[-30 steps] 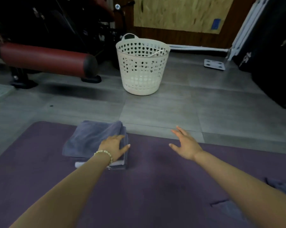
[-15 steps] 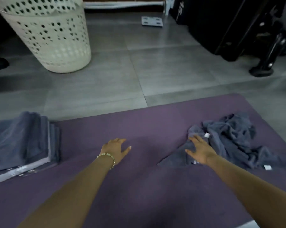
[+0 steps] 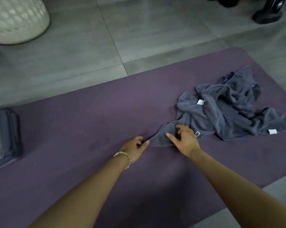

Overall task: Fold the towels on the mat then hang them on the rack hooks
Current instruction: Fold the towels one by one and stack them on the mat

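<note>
Left hand (image 3: 135,148) and right hand (image 3: 184,140) on a grey towel (image 3: 221,116)
Left (bracelet (image 3: 122,157) at the wrist) pinches its corner tip, right grips cloth just beside; the towel lies crumpled on the purple mat (image 3: 89,120).

You're in a home workout space: purple exercise mat (image 3: 89,120) on grey floor tiles (image 3: 155,30), perforated laundry basket (image 3: 15,18) nearby.

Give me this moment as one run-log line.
step: picking next towel | left hand: pinches corner of crumpled towels | right hand: grips same cloth | folded stack: left on mat
</note>
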The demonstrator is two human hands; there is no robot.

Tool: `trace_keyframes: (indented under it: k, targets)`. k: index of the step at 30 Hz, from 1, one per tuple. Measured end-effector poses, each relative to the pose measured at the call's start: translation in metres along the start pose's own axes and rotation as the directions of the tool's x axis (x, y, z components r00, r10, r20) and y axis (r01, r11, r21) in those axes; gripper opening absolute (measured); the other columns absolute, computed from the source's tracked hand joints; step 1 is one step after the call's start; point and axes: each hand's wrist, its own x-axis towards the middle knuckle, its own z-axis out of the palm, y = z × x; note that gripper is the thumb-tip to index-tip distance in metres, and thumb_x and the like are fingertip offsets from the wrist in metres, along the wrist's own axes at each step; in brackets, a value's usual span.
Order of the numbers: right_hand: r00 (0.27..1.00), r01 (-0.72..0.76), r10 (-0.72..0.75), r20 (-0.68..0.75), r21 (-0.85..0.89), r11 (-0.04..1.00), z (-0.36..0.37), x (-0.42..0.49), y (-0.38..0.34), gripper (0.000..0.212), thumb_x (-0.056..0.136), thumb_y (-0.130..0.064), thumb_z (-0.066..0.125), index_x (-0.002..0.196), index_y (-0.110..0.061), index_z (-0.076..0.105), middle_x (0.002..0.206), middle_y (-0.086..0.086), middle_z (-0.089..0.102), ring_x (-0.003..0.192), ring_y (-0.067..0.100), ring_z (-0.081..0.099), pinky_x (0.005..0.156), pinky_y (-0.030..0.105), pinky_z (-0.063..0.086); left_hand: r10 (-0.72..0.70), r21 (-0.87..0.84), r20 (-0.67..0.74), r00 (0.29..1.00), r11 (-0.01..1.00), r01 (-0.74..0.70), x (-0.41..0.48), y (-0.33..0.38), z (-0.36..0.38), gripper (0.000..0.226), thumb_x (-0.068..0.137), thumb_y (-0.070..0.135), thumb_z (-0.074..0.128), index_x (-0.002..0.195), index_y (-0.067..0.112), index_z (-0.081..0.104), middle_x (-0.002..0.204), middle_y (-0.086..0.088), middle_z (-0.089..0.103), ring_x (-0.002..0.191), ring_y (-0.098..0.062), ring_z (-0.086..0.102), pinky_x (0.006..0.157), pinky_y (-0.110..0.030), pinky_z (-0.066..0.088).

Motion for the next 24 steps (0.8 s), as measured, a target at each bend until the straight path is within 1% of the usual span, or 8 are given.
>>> trace_keyframes:
  k: [5,11,12,14,16,17,21,24]
  targets:
    - [0.997,-0.075,0.064,0.049,0.261,0.963,0.013,-0.012,-0.002,0.03,0.092,-0.044,0.054,0.096,-0.016,0.062,0.085,0.004,0.066,0.084,0.023,0.06,0.081,0.036,0.048,-0.016,-0.107,-0.017,1.0,0.994,0.015,0.001,0.012,0.036,0.024,0.088,0.039,0.062,0.094,0.017,0.054,0.068,0.007,0.051,0.068,-0.013,0.047,0.067,-0.023,0.037]
    - [0.998,0.068,-0.069,-0.007,0.319,0.945,-0.001,-0.014,0.002,0.031,0.092,-0.039,0.057,0.105,-0.011,0.065,0.098,0.005,0.057,0.091,0.022,0.056,0.09,0.036,0.045,0.011,-0.307,-0.1,0.995,0.951,-0.041,0.0,0.032,0.035,0.028,0.098,0.028,0.047,0.072,0.021,0.042,0.074,0.002,0.051,0.074,-0.015,0.047,0.077,-0.025,0.041]
    - [0.989,0.12,-0.092,-0.117,0.263,0.957,-0.01,-0.011,0.004,0.039,0.09,-0.044,0.054,0.108,-0.011,0.064,0.105,0.007,0.057,0.098,0.024,0.056,0.093,0.04,0.045,-0.053,-0.495,-0.14,0.989,0.869,-0.023,-0.001,0.041,0.026,0.026,0.1,0.029,0.042,0.075,0.02,0.043,0.086,-0.004,0.054,0.085,-0.017,0.049,0.091,-0.032,0.044]
    - [0.925,0.169,-0.112,-0.363,0.129,0.977,-0.037,0.001,0.009,0.052,0.085,-0.05,0.052,0.117,-0.01,0.06,0.123,0.011,0.055,0.116,0.03,0.049,0.102,0.046,0.038,-0.215,-0.864,-0.148,0.965,0.503,-0.021,-0.004,0.06,0.001,0.019,0.103,0.027,0.032,0.096,0.018,0.048,0.113,-0.009,0.051,0.104,-0.022,0.051,0.107,-0.039,0.037]
    - [0.862,0.099,-0.037,-0.506,0.095,0.991,-0.066,0.013,0.017,0.063,0.082,-0.048,0.063,0.129,-0.006,0.052,0.138,0.017,0.046,0.129,0.033,0.039,0.109,0.045,0.029,-0.315,-0.98,-0.132,0.94,0.184,-0.076,-0.007,0.074,-0.028,0.022,0.105,0.023,0.027,0.117,0.013,0.044,0.127,-0.012,0.046,0.116,-0.026,0.051,0.104,-0.04,0.037]
    - [0.867,0.016,0.048,-0.496,0.123,0.992,-0.079,0.018,0.021,0.072,0.081,-0.048,0.068,0.134,-0.006,0.046,0.141,0.018,0.044,0.132,0.034,0.037,0.111,0.045,0.027,-0.348,-0.983,-0.149,0.926,0.157,-0.099,-0.005,0.076,-0.04,0.022,0.105,0.022,0.027,0.114,0.011,0.044,0.126,-0.012,0.048,0.113,-0.026,0.053,0.098,-0.04,0.042]
    - [0.908,-0.34,0.402,-0.118,0.353,0.872,-0.098,0.031,0.04,0.084,0.078,-0.06,0.065,0.138,-0.008,0.039,0.137,0.014,0.051,0.127,0.035,0.046,0.108,0.044,0.036,-0.385,-0.951,-0.191,0.903,0.3,-0.073,0.015,0.058,-0.057,0.044,0.103,0.036,0.031,0.125,0.004,0.049,0.13,-0.01,0.056,0.098,-0.021,0.061,0.066,-0.033,0.053]
    - [0.949,-0.218,0.314,-0.039,0.639,0.737,-0.091,0.028,0.029,0.036,0.087,-0.038,0.066,0.102,-0.005,0.063,0.097,0.007,0.067,0.101,0.024,0.062,0.083,0.027,0.048,-0.358,-0.895,-0.127,0.925,0.444,0.049,0.015,0.054,-0.049,0.057,0.098,0.049,0.034,0.138,0.009,0.041,0.137,-0.006,0.05,0.119,-0.023,0.054,0.071,-0.031,0.054]
